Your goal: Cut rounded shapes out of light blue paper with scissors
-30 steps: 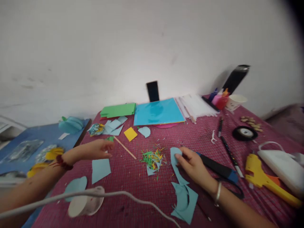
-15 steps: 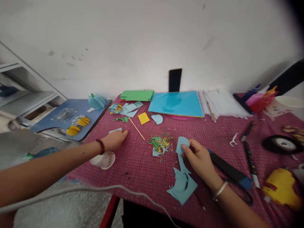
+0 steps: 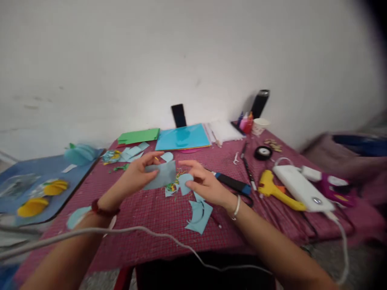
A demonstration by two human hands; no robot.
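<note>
At the far right corner of the worktop (image 3: 145,219) a paper cup (image 3: 260,125) stands just beside a dark flask (image 3: 260,103) and a cluster of small coloured bottles (image 3: 246,122) — what the cup holds cannot be seen. Along the wall lie a green paper stack (image 3: 139,135), a blue paper stack (image 3: 183,137) with a phone (image 3: 178,115) propped upright behind it, and a pile of white strips (image 3: 226,130). To the right are a tape roll (image 3: 263,152), a yellow glue gun (image 3: 279,192) and a white power bank (image 3: 299,187). Black-handled scissors (image 3: 234,184) lie just behind the right wrist. A white cable (image 3: 136,231) crosses the foreground in front of both forearms. The left hand (image 3: 137,173) pinches a pale blue paper sheet (image 3: 163,175) between thumb and fingers, over the coloured shreds (image 3: 171,186). The right hand (image 3: 203,182), fingers loosely curled, grips a small pale blue cutout (image 3: 184,183) — the two pieces are near each other, though blur hides whether they touch. Pale blue offcuts (image 3: 198,212) lie by the right wrist.
</note>
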